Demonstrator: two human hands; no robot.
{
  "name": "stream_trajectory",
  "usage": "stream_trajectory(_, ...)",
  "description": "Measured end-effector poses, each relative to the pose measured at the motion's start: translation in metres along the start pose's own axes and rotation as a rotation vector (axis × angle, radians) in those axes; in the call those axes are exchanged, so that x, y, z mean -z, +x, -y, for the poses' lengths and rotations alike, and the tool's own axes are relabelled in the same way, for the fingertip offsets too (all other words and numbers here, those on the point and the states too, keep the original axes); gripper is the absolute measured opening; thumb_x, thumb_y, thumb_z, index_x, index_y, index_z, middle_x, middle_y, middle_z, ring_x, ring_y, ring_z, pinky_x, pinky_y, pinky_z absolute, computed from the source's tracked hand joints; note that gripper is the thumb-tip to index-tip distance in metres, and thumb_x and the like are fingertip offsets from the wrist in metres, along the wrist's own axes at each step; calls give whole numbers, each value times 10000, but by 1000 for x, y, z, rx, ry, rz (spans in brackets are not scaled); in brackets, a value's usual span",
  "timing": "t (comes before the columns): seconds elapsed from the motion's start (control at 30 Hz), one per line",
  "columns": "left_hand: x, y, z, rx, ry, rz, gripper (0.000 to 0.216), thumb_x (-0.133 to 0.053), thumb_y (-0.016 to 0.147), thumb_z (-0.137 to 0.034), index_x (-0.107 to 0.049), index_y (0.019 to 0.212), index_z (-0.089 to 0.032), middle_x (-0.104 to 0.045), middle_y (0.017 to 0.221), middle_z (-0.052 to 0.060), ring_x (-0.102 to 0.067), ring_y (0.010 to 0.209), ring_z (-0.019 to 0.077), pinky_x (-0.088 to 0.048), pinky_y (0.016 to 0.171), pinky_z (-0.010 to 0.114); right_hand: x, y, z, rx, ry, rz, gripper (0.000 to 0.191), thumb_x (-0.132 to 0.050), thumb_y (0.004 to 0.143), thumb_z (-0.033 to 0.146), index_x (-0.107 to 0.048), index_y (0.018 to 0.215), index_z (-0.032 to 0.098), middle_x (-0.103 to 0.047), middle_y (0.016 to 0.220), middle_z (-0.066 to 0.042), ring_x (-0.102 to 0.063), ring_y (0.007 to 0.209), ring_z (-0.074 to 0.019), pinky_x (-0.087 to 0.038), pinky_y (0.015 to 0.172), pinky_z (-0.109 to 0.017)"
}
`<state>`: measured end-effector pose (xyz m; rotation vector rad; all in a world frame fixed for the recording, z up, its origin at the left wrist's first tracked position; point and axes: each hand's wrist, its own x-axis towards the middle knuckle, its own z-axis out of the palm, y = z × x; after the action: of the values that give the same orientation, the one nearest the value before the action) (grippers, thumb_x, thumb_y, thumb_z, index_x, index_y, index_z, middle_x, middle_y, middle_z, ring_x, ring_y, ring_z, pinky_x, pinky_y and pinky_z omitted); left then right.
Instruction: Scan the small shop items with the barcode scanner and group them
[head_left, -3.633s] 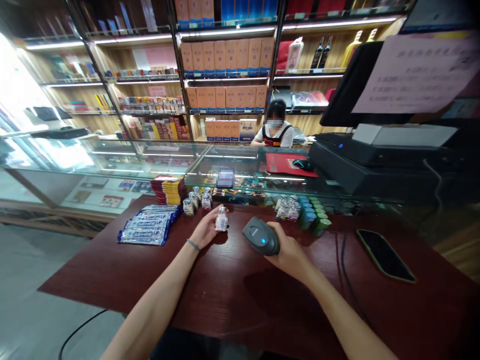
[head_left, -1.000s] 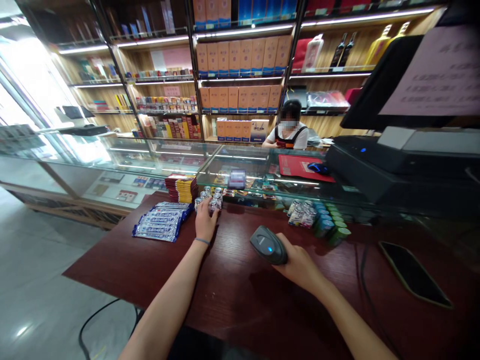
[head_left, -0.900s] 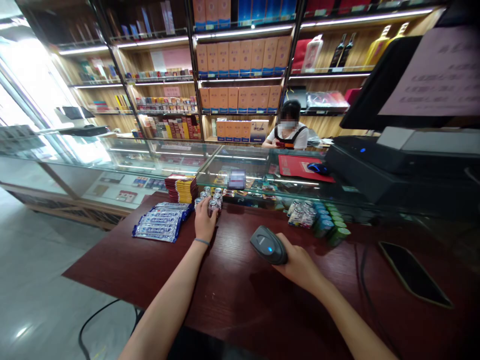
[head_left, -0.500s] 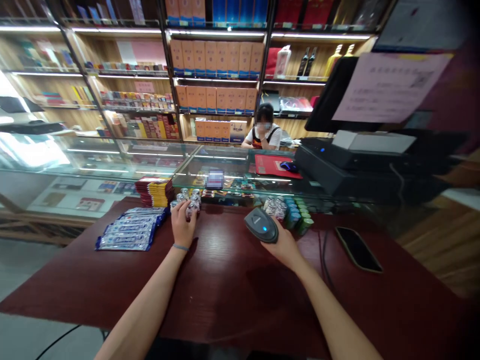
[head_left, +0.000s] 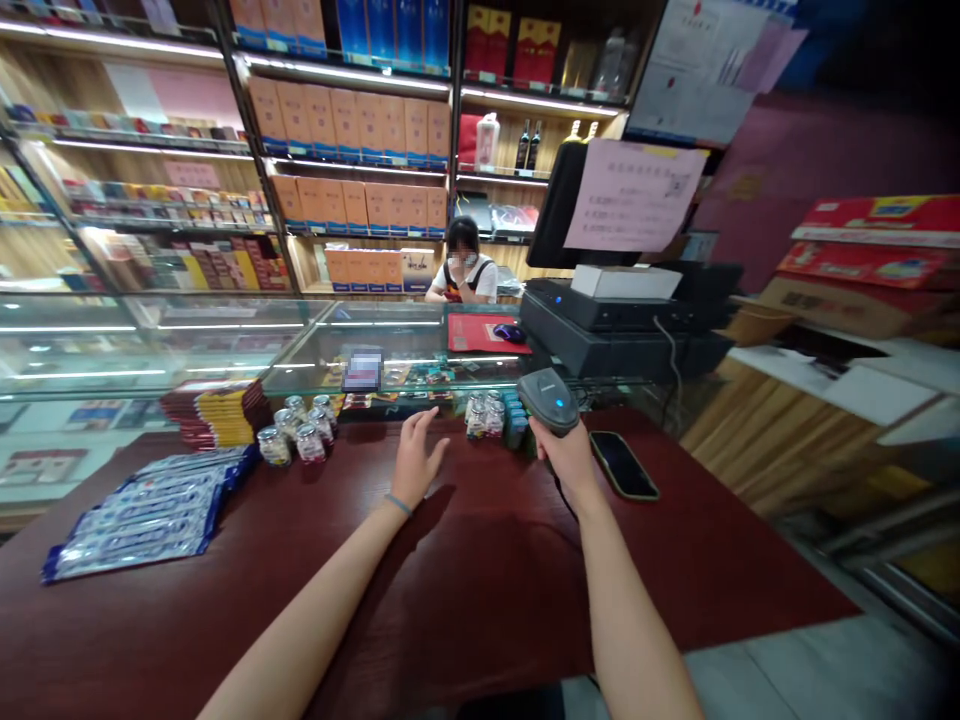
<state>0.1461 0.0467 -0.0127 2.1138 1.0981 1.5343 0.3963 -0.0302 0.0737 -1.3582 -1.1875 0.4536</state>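
Observation:
My right hand grips a dark handheld barcode scanner with a blue light, held above the dark red table near the glass counter. My left hand is open and empty, fingers spread, hovering over the table between two groups of small clear jars. One jar group stands to its left, the other group to its right beside blue and green round tins. A bracelet sits on my left wrist.
Blue wrapped packs lie at the table's left, red-yellow stacked packs behind them. A black phone lies right of the scanner. A till and monitor stand on the glass counter. A person sits behind it.
My left hand let go of the jars at the left and moved right, now open. My right hand lifted the scanner toward the right jar group. The view swung right.

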Motion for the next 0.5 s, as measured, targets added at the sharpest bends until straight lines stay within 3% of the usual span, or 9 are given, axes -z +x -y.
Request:
stream_trajectory(0.23,-71,10,-17,60,-73,47,614,-661,883,-222,-474,1466,-266,-464,1360,128,-478,1318,284,-414,1143,509,24,8,1,-19,135,-94,361,-716,809,489,-499,658,242,-512,459,66,-467,388,-115,-391,449,-259)
stream_trajectory(0.5,-106,20,-12,85,-65,36,627,-660,855,-174,-508,1457,-265,-423,1351,128,-507,1268,280,-403,1141,525,34,11,-1,-48,234,-102,322,-723,809,457,-550,669,225,-518,494,62,-458,396,-107,-365,414,-249)
